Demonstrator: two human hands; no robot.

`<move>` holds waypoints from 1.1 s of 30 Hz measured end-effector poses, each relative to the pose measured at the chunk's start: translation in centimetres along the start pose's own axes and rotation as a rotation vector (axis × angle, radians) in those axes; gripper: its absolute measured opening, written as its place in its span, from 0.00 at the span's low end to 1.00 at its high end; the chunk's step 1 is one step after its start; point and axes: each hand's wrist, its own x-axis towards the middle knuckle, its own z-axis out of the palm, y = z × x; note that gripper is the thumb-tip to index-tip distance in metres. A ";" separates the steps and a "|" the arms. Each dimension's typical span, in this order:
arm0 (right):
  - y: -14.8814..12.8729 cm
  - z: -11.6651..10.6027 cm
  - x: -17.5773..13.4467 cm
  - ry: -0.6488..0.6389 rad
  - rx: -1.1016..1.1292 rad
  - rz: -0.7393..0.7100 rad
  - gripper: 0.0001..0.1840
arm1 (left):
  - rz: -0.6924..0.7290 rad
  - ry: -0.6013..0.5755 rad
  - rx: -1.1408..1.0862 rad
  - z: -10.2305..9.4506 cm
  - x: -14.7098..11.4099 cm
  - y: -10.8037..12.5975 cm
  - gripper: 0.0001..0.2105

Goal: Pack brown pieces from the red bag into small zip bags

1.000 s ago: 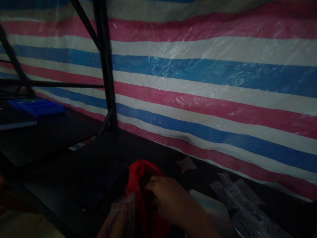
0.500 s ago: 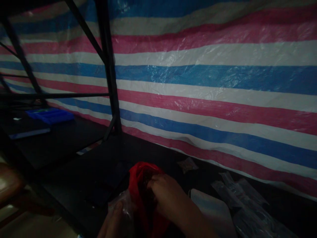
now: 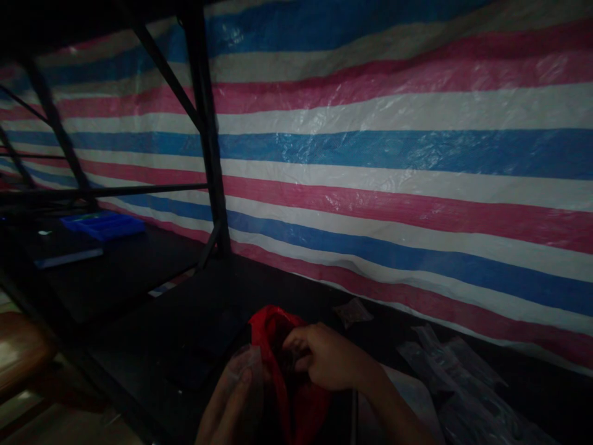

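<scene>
Red plastic, a bag, stood open between the two hands, its dark contents too dim to tell. The right hand had its curled fingers dipped into the mouth, pinching something unclear. The left hand, just left of the bag, held a small clear bag in closed fingers. Right of the fingers lay clear wrappers on the black table. Beyond hung a striped tarpaulin; far left, a blue tray.
</scene>
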 end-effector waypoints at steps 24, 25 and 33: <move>-5.9 -3.3 -3.0 0.350 -0.259 -0.320 0.31 | 0.224 -0.080 0.155 1.6 4.0 4.7 0.25; -5.9 -3.2 -2.9 0.351 -0.279 -0.329 0.31 | 0.219 -0.061 0.154 1.6 4.0 4.6 0.25; -4.8 -3.0 -1.9 0.537 -0.292 -0.334 0.26 | 0.179 0.026 0.067 0.3 3.4 5.6 0.28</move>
